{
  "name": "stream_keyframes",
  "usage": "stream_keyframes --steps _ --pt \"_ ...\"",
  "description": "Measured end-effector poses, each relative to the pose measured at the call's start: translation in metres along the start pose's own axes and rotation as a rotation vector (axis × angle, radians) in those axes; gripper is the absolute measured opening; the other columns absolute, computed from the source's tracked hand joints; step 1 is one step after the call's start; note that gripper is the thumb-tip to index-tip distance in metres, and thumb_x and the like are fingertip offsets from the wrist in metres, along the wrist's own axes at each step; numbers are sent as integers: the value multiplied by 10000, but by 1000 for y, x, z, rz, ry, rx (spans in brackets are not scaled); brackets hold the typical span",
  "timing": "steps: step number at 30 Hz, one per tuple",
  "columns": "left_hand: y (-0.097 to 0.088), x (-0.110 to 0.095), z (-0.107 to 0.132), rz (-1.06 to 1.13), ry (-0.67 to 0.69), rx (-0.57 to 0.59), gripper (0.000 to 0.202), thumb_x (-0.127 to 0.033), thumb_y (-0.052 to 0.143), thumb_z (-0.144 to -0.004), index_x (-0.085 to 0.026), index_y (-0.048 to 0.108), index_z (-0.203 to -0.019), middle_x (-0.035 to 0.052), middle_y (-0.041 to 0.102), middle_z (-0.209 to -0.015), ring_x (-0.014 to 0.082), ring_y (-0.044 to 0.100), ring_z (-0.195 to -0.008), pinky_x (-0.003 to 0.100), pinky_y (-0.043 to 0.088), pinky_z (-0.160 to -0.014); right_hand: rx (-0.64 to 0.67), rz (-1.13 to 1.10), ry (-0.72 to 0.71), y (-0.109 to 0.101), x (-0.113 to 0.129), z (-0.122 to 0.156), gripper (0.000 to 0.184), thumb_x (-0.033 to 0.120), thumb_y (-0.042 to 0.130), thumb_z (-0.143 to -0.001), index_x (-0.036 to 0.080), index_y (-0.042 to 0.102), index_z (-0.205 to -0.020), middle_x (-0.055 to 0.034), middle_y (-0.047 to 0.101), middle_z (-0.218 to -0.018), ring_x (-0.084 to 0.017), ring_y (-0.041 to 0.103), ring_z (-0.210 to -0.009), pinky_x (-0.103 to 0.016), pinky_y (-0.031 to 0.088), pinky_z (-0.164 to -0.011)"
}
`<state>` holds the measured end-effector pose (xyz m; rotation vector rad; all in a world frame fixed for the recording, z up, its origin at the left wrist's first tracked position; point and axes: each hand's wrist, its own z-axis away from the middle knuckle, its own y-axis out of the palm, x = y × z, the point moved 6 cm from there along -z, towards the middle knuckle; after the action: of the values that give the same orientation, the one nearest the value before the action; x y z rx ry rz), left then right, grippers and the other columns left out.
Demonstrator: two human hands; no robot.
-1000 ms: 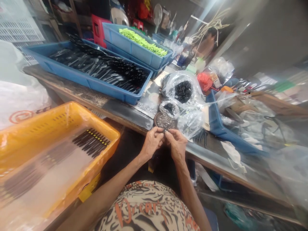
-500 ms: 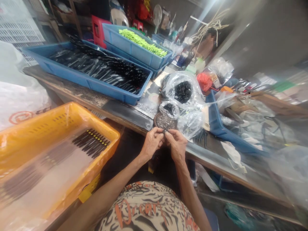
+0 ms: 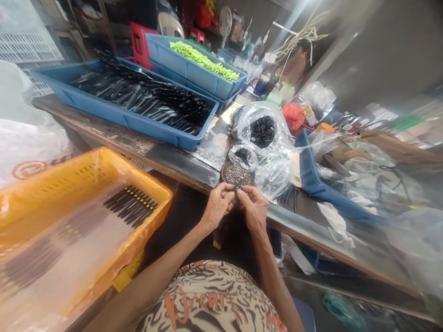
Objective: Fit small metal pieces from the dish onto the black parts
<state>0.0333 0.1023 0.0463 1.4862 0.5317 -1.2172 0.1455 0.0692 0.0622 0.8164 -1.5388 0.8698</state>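
Note:
Both hands meet at the table's front edge, fingers pinched around one small black piece point(image 3: 237, 186), too small and too covered to name. My left hand point(image 3: 218, 203) grips it from the left with thumb and forefinger; my right hand point(image 3: 254, 207) pinches it from the right. Just beyond the fingertips sits a round brown dish point(image 3: 223, 174) of small shiny metal parts. Behind the dish stands a small plastic bag point(image 3: 254, 161) with black pieces inside, and past it a larger clear bag point(image 3: 282, 133) of black parts.
At left is a yellow crate point(image 3: 97, 161) with rows of black sticks with yellow dots. A long blue tray point(image 3: 131, 122) of black parts and a blue bin point(image 3: 194, 69) of green pieces stand behind. Another blue bin point(image 3: 311, 161) holds plastic bags. A person point(image 3: 294, 67) is at the back.
Hardly anything differs: both hands stay pinched on the small black piece in the same place, with only a slight shift of the fingers and the view.

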Motion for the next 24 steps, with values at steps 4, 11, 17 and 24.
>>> stream_keyframes --steps 4,11,17,24 --pt "0 1 0 1 10 12 179 -240 537 -746 -150 511 -899 -69 482 -504 41 375 -370 133 253 -319 -5 -3 -4 0 0 1 282 366 708 -695 143 605 -834 37 581 -589 -78 484 -466 -208 408 -444" --pt "-1 2 0 -14 32 28 175 -243 525 -763 -151 507 -910 -70 483 -513 38 373 -366 130 255 -319 -5 -4 -6 0 -2 0 274 361 708 -694 147 607 -832 37 587 -594 -75 485 -464 -205 403 -441" --pt "-1 3 1 -22 82 52 172 -251 521 -783 -154 501 -923 -63 495 -547 39 375 -386 134 270 -332 -11 -19 -8 0 1 1 267 358 716 -679 151 608 -809 42 577 -580 -74 479 -463 -203 393 -439" --pt "-2 5 0 -72 118 51 159 -248 500 -802 -159 510 -934 -57 507 -573 39 382 -398 141 275 -356 -15 -22 -3 0 0 0 265 350 713 -686 150 617 -831 40 581 -583 -74 476 -463 -201 389 -434"
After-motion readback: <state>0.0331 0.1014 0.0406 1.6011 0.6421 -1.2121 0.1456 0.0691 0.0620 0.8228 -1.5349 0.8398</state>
